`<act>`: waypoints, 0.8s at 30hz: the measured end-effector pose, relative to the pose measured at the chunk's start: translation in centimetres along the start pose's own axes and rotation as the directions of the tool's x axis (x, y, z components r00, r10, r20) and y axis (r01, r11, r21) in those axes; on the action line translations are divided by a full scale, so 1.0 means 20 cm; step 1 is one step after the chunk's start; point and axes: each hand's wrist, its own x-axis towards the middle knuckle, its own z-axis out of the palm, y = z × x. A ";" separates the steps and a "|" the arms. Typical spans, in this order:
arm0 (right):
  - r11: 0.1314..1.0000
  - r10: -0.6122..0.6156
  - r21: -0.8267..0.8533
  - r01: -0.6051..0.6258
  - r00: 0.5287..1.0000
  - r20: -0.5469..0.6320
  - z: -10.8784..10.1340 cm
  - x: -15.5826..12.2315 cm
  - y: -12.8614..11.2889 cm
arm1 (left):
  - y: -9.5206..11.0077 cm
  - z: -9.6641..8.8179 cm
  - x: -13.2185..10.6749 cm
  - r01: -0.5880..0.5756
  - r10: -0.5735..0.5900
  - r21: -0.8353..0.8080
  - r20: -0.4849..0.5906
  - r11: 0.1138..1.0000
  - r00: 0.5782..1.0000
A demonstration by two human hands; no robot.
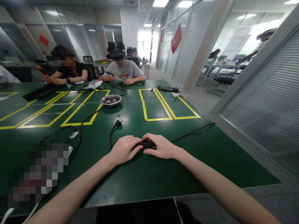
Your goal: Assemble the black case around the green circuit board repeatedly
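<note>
A glossy green table top (149, 183) fills the foreground, marked out with yellow tape (160, 119) in long rectangles. Beyond its right edge lies a dull grey floor (201, 99), bordered by a frosted glass partition (196, 37) with a red paper diamond (177, 39) on it. Across the table sit a co-worker in a grey T-shirt (127, 70) and, further left, another in a black top (77, 72). A round, shiny metal bowl (111, 105) holds small silvery pieces (112, 101). A pixelated patch hides whatever lies at the near left. Close to the front edge, midway across, the person's left hand (123, 149) and right hand (160, 146) both grasp a black object (147, 143), their fingertips nearly meeting. It looks dark, smooth and elongated, though the fingers cover much of it. A black plug (118, 123) with metal prongs lies just beyond the left hand on a thick, curved cord (110, 137); a thinner black cable (193, 131) runs rightward from behind the right hand. Whether either joins the object is hidden.
</note>
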 end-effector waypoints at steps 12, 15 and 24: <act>0.996 -0.074 -0.053 0.073 0.997 -0.014 -0.01 0.00 0.03 | -0.03 -0.02 -0.01 0.000 -0.007 0.090 0.071 0.996 0.997; 0.957 -0.013 0.291 -0.002 0.999 0.051 -0.03 0.00 0.03 | -0.03 -0.01 -0.01 -0.059 0.053 0.109 0.056 0.992 0.997; 0.759 0.189 0.621 -0.196 0.979 0.078 -0.04 0.01 0.10 | -0.03 -0.04 -0.01 0.001 0.007 0.111 -0.073 0.994 0.997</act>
